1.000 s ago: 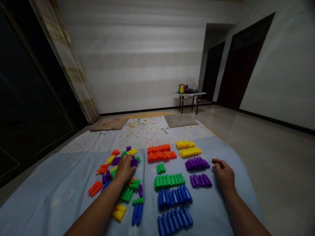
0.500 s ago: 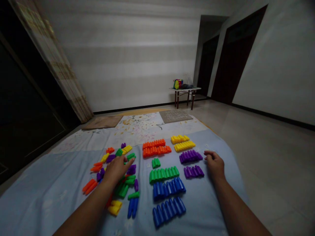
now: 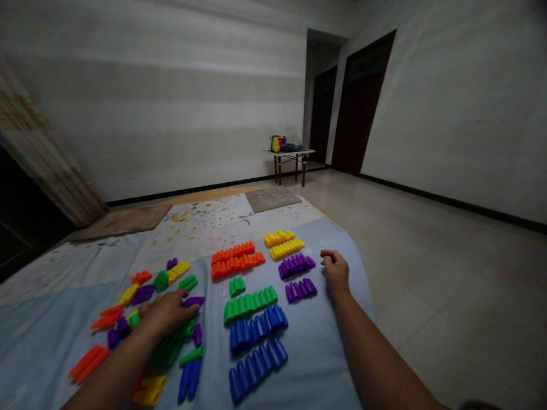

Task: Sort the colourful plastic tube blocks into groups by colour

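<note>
My left hand reaches over a loose pile of coloured bullet-shaped plastic blocks. Its thumb and fingers close around a purple block at the pile's right side. Green blocks lie partly hidden beneath that hand. My right hand rests on the bedspread with its fingers curled in, and nothing shows in them. Just left of it are two rows of purple blocks. Further rows are sorted by colour: orange, yellow, green and blue.
The light blue bedspread has a floral part beyond. Two flat mats, one brown and one grey, lie at its far edge. A small table with a colourful bag stands near the doorway. Tiled floor lies to the right.
The view has turned right, so everything sits further left. My left hand has come down and nearer, from beside a green block onto the purple block. My right hand stays beside the purple rows.
</note>
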Demonstrator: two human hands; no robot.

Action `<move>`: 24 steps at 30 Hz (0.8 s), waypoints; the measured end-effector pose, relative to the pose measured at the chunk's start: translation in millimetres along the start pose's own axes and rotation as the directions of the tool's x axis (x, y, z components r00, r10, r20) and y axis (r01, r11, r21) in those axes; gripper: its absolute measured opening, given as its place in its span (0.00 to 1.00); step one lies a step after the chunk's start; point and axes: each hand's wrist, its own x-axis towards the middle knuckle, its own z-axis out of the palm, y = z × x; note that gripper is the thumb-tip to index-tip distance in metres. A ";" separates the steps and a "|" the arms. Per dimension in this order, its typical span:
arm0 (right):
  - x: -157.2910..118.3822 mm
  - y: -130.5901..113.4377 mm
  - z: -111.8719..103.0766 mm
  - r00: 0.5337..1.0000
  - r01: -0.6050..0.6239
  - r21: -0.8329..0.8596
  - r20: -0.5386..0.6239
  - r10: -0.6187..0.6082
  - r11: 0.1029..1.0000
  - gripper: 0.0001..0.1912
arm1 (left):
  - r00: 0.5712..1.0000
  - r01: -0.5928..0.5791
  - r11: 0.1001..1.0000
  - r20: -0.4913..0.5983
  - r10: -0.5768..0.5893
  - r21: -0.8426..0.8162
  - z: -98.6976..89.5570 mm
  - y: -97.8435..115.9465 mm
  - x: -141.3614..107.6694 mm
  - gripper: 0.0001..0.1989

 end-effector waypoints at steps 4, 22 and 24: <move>0.1 -2.8 -0.1 1.000 -0.007 0.027 -0.014 0.008 1.000 0.14 | 0.998 0.035 0.996 0.050 -0.039 0.079 -4.2 3.6 -0.2 0.22; -0.1 -0.6 5.3 1.000 0.005 0.059 -0.021 -0.004 0.998 0.13 | 0.779 -0.619 0.770 0.005 0.627 -0.155 10.3 222.8 -47.6 0.22; 0.7 0.2 5.6 1.000 0.012 0.054 -0.028 -0.011 0.998 0.13 | 0.771 -0.630 0.766 0.017 0.637 -0.132 15.4 226.1 -44.4 0.21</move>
